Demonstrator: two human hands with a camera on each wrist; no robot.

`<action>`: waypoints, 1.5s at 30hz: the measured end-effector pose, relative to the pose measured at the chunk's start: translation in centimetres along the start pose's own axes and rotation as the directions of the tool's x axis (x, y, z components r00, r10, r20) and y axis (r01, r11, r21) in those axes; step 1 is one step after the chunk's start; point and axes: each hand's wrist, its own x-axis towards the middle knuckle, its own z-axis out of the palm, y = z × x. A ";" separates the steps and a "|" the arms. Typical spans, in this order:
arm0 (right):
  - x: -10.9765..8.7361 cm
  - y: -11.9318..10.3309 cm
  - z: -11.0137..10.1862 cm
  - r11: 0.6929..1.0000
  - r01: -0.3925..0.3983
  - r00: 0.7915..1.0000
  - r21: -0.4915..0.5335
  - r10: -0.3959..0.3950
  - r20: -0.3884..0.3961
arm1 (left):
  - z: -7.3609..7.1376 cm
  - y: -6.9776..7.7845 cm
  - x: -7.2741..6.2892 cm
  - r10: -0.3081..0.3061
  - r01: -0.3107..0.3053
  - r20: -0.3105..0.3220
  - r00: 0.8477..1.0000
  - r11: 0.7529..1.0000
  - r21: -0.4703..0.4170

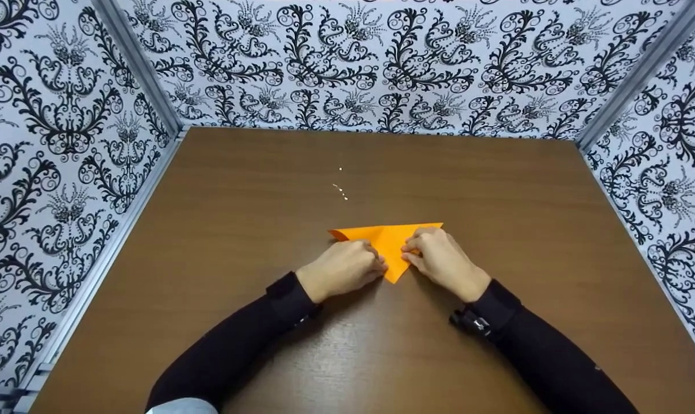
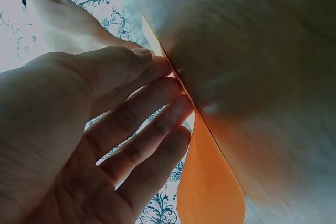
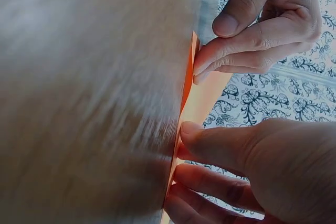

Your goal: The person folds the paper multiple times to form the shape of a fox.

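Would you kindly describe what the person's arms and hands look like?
The left hand and right hand are bare. Long black sleeves end in black wrist bands; a black-and-silver fitting sits at the right wrist. Pale grey cloth shows near the left elbow.

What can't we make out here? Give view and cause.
Underside of the orange paper: mostly hidden in the head view by the paper itself.
Part of its left edge: head view, covered by the left hand.
Its lowest part in the left wrist view: cut off by the bottom edge.
Table grain: right wrist view, blurred.
White specks: head view, too small to identify.
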 end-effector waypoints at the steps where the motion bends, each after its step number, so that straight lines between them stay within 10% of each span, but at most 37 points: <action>1: 0.0 0.0 0.0 1.000 0.000 1.000 0.002 0.000 -0.001 | -0.1 0.0 0.0 -0.005 0.005 0.006 1.000 1.000 -0.011; 9: -0.1 -0.1 -0.1 1.000 0.004 1.000 0.004 -0.004 0.002 | -0.6 -0.5 0.3 -0.065 0.065 -0.005 0.998 0.998 -0.023; 23: 0.2 0.0 -0.2 1.000 -0.001 1.000 -0.022 0.000 -0.001 | -1.0 -1.1 3.9 -0.141 0.134 0.020 0.990 0.970 0.201; 45: 0.1 -0.2 -0.1 0.999 -0.038 0.999 -0.009 0.038 -0.013 | 0.4 -3.0 5.2 -0.068 0.069 -0.012 0.998 0.965 0.251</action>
